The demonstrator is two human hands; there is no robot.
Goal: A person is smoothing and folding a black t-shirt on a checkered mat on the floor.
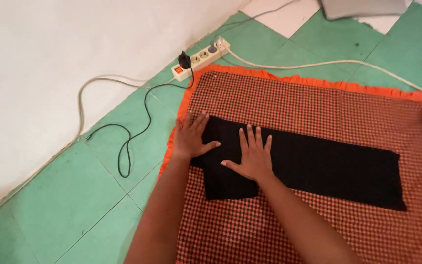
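Evidently both palms lie flat on a black cloth [308, 166] spread over a red-and-black checked mat [318, 102] with an orange frilled edge [279, 74]; the left hand [190, 138] rests with fingers spread, half on the cloth's near end and half on the checks, toward nine o'clock of the mat; the right hand [252, 157] is just beside it, fingers fanned and thumb out, wholly on the black; neither hand pinches or lifts anything. The black cloth runs as a long band from about nine o'clock across the mat's middle toward three o'clock, with a shorter flap hanging toward six o'clock beneath the right hand; its far end looks flat already, while the near end, under the hands, is where the smoothing is going on.

To my judgement the pressing goes best with the left palm held firm as an anchor and the right one swept outward along the band toward three o'clock, so that slack travels off the free end and does not bunch; light, even pressure should keep the checked mat beneath from creeping on the green tiled floor [64, 210]; the flap's edges want squaring to the checks, which serve as a ready grid.

At eleven o'clock, well apart from the hands, a white power strip [202, 57] lies by the white wall [50, 63], with a black cord [137, 132] looping over the tiles.
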